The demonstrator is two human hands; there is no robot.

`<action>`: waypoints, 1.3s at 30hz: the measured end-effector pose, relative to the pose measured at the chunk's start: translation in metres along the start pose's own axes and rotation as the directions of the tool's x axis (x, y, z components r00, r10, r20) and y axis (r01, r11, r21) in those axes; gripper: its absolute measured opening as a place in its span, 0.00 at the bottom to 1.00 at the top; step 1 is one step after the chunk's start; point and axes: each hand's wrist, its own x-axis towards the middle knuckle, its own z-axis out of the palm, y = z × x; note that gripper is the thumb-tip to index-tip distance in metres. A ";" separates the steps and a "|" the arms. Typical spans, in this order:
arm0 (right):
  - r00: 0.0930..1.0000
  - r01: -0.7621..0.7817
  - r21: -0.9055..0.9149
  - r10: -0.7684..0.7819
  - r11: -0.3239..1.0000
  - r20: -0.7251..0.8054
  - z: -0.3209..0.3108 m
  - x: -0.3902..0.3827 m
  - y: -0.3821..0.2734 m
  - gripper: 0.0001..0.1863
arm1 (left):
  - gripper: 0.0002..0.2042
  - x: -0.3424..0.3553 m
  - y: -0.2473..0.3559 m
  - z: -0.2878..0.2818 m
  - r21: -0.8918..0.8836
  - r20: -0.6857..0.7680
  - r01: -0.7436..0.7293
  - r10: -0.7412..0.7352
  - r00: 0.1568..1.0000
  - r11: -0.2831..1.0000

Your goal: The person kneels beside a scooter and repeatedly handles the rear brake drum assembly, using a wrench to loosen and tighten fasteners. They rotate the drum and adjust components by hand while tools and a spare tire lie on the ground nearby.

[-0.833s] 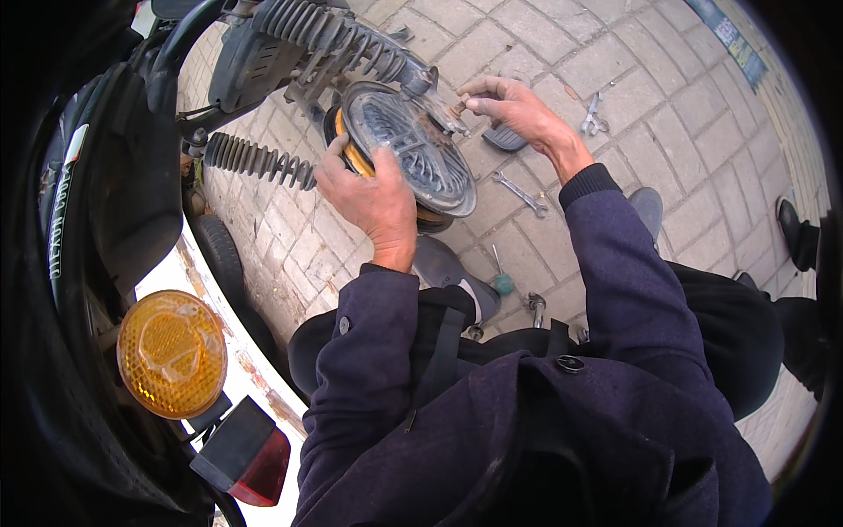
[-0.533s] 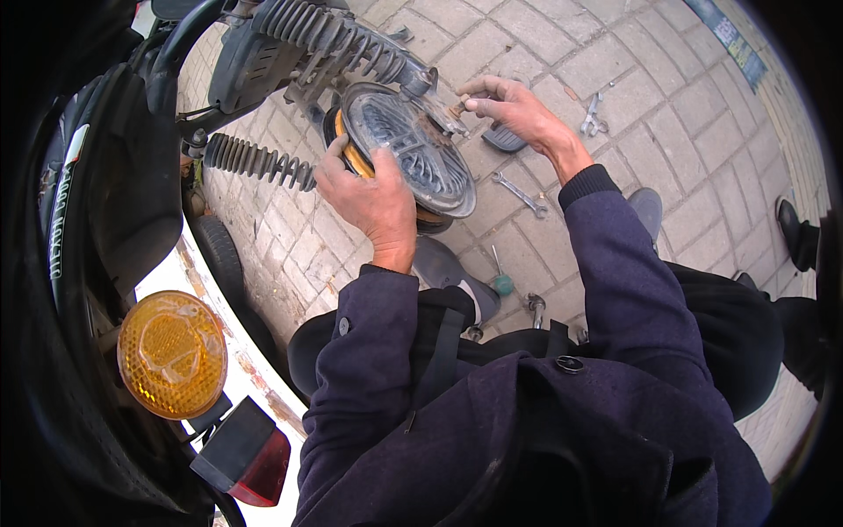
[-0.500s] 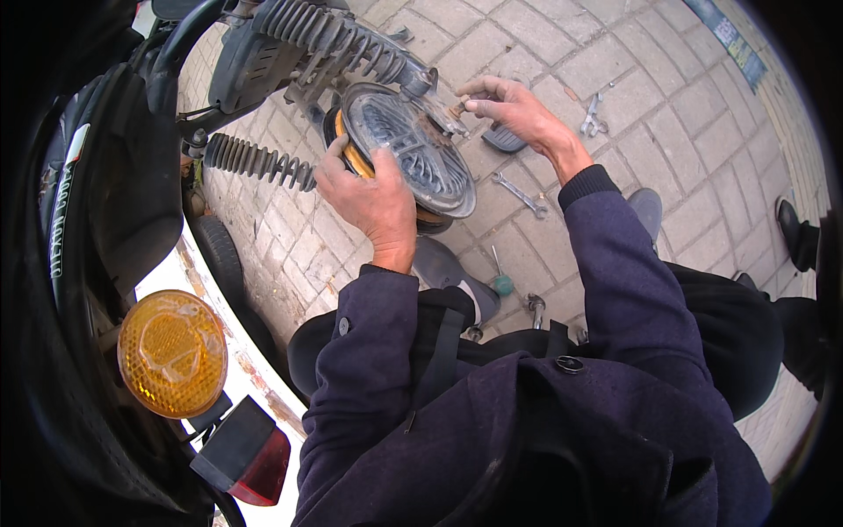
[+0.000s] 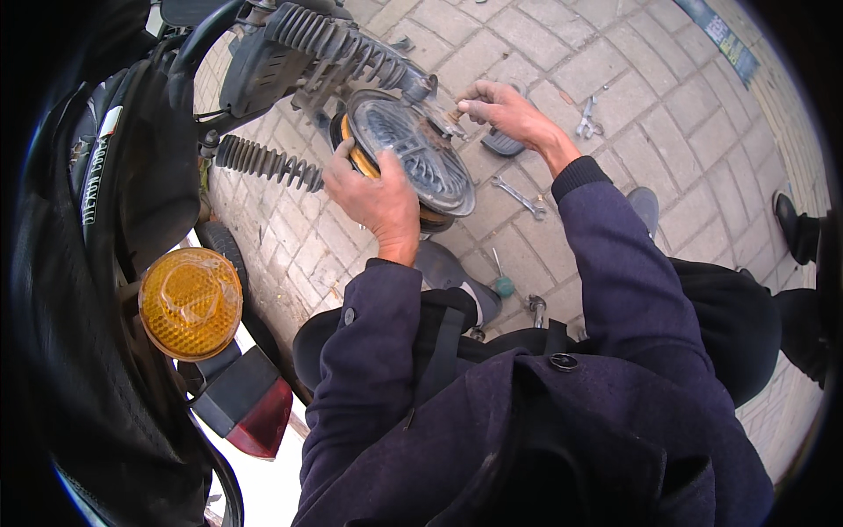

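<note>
A wheel (image 4: 413,145) with a dusty grey ribbed cover and a yellow-orange rim stands tilted beside the vehicle's frame. My left hand (image 4: 376,191) grips its near left edge, thumb on the cover and fingers round the rim. At the wheel's right side, my right hand (image 4: 507,114) pinches the rusty axle end (image 4: 454,115) between thumb and fingers. The fingertips partly hide that small part. Above the wheel, a dirty coil shock absorber (image 4: 338,48) comes down to a bracket next to the axle.
A second shock absorber (image 4: 268,162) juts out left of the wheel. On the paving lie a spanner (image 4: 520,197), more spanners (image 4: 589,119) and a green-handled screwdriver (image 4: 503,285). An amber reflector lamp (image 4: 191,303) and red tail light (image 4: 259,422) are near my left arm. Another person's shoe (image 4: 793,228) is far right.
The view has shifted slightly, so the vehicle's lamps sit higher and further right. Both hands keep their places on the wheel and axle, with small finger movement at the right.
</note>
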 end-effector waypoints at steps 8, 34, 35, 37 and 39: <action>0.998 -0.068 -0.001 0.068 0.998 -0.013 0.001 0.001 -0.002 0.16 | 0.23 0.000 0.006 -0.004 0.023 0.025 0.036 -0.036 0.999 0.999; 1.000 0.005 -0.038 -0.004 0.999 0.009 0.002 -0.001 0.001 0.15 | 0.21 0.001 0.004 -0.003 -0.001 0.016 0.022 -0.022 1.000 1.000; 1.000 0.002 -0.073 -0.002 0.997 -0.001 0.003 -0.001 0.001 0.15 | 0.21 0.001 0.004 -0.002 -0.007 0.018 0.020 -0.020 1.000 1.000; 0.999 0.040 -0.030 -0.040 0.999 0.008 0.002 -0.002 0.000 0.14 | 0.21 0.001 0.004 -0.002 -0.012 0.017 0.012 -0.012 1.000 1.000; 1.000 0.027 -0.014 -0.027 1.000 0.016 0.001 -0.004 -0.001 0.14 | 0.21 0.001 0.004 -0.002 -0.010 0.019 0.021 -0.021 1.000 1.000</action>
